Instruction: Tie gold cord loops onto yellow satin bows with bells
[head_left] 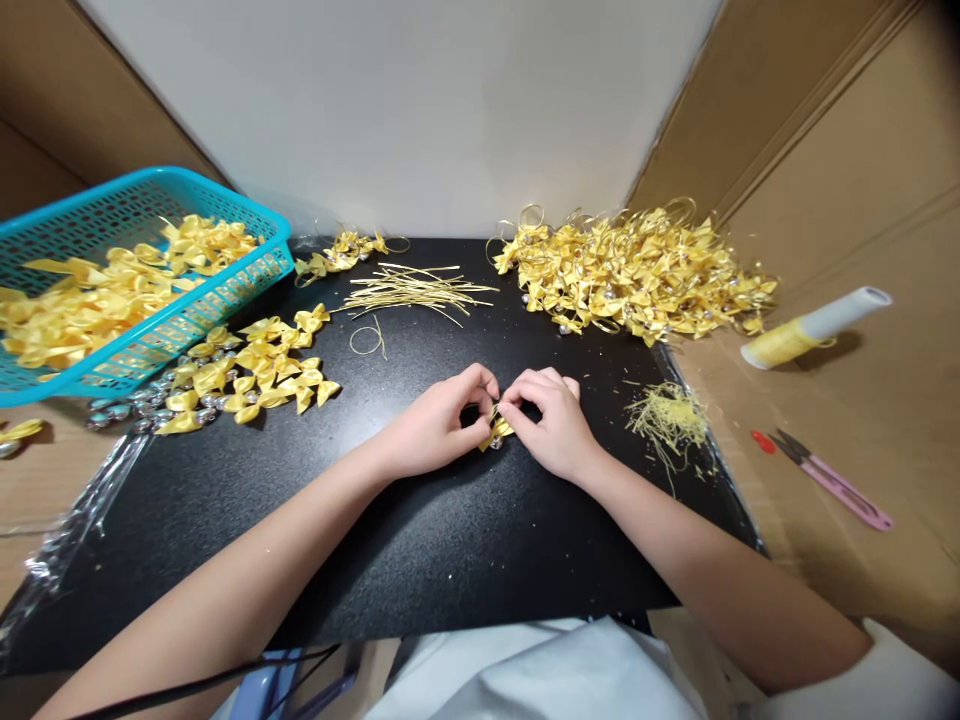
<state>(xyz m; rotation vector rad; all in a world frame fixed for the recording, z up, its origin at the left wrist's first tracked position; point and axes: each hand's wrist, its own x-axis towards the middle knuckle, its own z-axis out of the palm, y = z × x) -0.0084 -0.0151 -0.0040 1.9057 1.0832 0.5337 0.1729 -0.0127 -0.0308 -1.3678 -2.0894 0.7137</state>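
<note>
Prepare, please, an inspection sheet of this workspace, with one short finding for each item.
Surface: black table, small specks on it.
Job's things: yellow bow between the hands; loose bows at left; cords toward the back; looped bows at right; blue basket, more bows inside.
Clutter: thread scraps near right edge.
Hands: left hand and right hand hold the yellow bow.
Cables: black cable, lower left.
Surroundings: white panel behind; pink scissors off the table.

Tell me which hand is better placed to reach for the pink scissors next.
The right hand, I'd judge: the pink scissors lie on its side, past the thread scraps, while the left hand would likely have to cross over. Both are at the yellow bow.
</note>
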